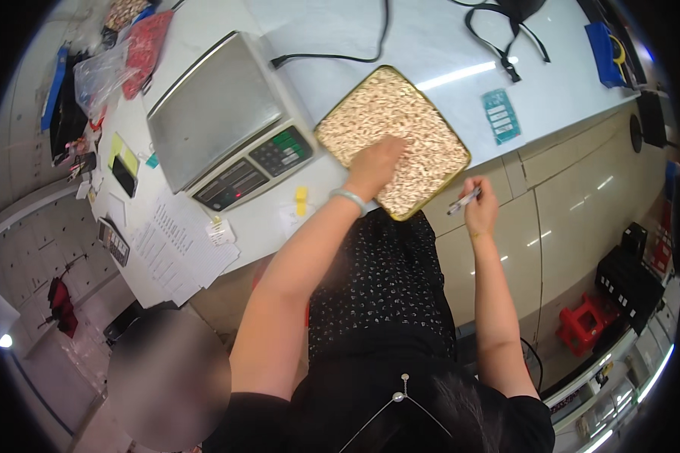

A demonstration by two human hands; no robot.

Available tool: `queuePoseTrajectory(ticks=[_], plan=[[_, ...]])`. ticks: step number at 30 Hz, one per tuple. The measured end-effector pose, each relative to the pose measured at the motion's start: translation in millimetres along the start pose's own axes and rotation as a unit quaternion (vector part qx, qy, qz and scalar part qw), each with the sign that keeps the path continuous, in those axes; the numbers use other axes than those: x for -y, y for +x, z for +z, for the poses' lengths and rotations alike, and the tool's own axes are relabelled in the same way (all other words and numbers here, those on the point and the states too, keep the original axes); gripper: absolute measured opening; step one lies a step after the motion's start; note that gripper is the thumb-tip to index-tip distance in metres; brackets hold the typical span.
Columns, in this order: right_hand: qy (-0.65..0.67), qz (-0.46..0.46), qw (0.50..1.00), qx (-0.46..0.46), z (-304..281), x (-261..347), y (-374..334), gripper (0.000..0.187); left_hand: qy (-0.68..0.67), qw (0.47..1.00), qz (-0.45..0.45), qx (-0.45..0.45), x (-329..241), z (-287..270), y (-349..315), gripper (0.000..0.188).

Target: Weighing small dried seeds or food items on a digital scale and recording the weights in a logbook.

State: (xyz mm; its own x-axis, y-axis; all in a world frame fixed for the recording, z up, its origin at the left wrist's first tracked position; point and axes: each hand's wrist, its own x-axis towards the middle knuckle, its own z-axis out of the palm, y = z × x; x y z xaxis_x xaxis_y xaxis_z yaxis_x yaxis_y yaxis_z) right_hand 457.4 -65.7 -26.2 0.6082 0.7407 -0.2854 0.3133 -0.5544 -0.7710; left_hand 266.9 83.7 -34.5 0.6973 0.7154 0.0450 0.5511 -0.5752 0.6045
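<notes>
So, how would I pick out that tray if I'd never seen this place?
Start at the white table and find the big grey-topped scale. Just right of it is a squarish, yellow-rimmed tray, with the left hand touching its contents. Unlike its neighbours, it is covered with small tan pieces.

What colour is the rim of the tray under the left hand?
Yellowish-green; the tray rim shows best in the head view.

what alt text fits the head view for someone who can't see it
A person's left hand touches small pale-brown pieces filling a square, yellow-rimmed tray at the edge of a white table; the right hand holds a pale pen-like object. A white electronic scale with a flat metal pan sits left.
</notes>
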Motion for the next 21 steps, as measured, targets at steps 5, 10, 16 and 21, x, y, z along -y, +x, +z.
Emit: queuePoseTrajectory(ticks=[5,10,16,21], plan=[[-0.064,-0.1,0.977,-0.175,-25,-4,100,0.022,-0.158,0.974,-0.136,-0.084,-8,-17,2,0.029],[-0.125,-0.006,0.968,-0.219,-16,-11,158,0.033,-0.765,0.542,-0.347,0.009,-18,-35,2,0.035],[-0.215,0.003,0.941,-0.263,-1,-5,163,0.03,-0.809,0.459,-0.367,-0.031,-30,-37,8,0.041],[-0.241,0.002,0.935,-0.259,1,-7,164,0.029,-0.841,0.433,-0.325,-0.023,-40,-43,11,0.045]])
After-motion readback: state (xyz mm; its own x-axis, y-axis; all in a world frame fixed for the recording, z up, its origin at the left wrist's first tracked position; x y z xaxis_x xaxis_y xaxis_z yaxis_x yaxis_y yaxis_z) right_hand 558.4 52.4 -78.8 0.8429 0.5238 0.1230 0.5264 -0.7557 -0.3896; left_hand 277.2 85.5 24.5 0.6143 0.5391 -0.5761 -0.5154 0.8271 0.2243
